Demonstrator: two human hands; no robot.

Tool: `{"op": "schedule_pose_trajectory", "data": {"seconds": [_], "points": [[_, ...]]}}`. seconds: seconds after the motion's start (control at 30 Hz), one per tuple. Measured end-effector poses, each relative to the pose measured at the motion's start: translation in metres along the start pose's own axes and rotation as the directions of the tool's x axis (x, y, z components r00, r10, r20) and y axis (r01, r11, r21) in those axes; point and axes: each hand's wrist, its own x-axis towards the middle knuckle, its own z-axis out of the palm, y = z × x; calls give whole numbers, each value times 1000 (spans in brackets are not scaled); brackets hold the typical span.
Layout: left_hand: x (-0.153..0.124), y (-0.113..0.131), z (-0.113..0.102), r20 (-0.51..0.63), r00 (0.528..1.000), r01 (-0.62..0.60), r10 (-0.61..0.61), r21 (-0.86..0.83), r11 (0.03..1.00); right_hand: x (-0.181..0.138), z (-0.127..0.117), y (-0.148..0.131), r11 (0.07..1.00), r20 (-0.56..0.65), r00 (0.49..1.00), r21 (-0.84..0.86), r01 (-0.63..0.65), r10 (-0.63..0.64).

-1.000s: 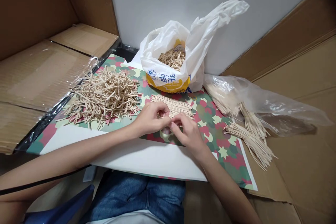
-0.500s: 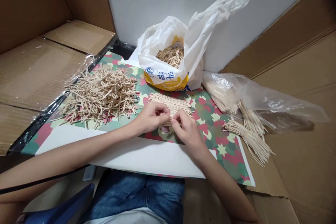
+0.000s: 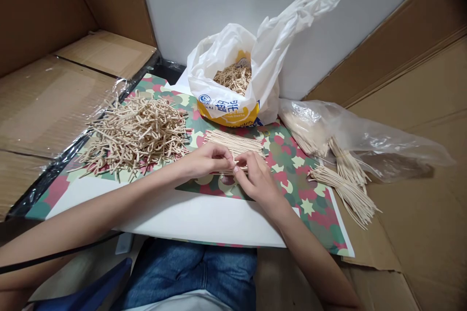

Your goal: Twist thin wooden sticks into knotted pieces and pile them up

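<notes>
My left hand and my right hand meet at the middle of the mat, fingertips pinched together. Between them is a small piece of a thin pale strand, mostly covered by the fingers. Just behind and under the hands lies a row of straight pale strands, side by side. Left of my left hand rises a loose heap of short looped or knotted pale strands.
A white plastic bag holding many short strands stands behind the row. To the right, a clear plastic bag and tied strand bundles lie beside the camouflage-patterned mat. Cardboard borders the left side.
The view has shifted slightly. Both hands stay together over the row, fingers still pinched on the small strand, with only small finger movement.
</notes>
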Motion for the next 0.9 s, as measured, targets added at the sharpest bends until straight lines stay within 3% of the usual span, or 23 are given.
{"op": "schedule_pose_trajectory", "data": {"seconds": [0.27,0.37,0.43,0.5,0.57,0.67,0.73,0.8,0.9], "points": [[-2,2,2,0,1000,31,-31,19,999,1,0,-1,1000,-10,1000,-22,19,-19],[-3,0,3,-33,997,-62,65,95,994,1,-1,0,1000,-35,999,1,19,-19],[-4,-2,5,-76,975,-187,211,241,952,1,-2,0,1000,-35,999,26,6,-5],[-6,-2,6,-63,911,-328,408,488,809,1,-4,0,998,-17,1000,65,-20,21],[-9,-2,6,32,831,-408,555,713,570,1,-6,-1,991,9,998,119,-60,59],[-12,-1,5,170,758,-427,630,859,281,1,-9,-2,968,50,991,211,-136,128],[-12,0,5,209,742,-430,637,878,213,1,-10,-2,947,80,983,267,-178,163],[-13,1,6,176,749,-434,639,859,272,2,-10,-4,928,107,979,314,-201,176],[-11,2,7,-17,813,-394,582,719,573,1,-9,-6,900,138,975,379,-215,175]]}}
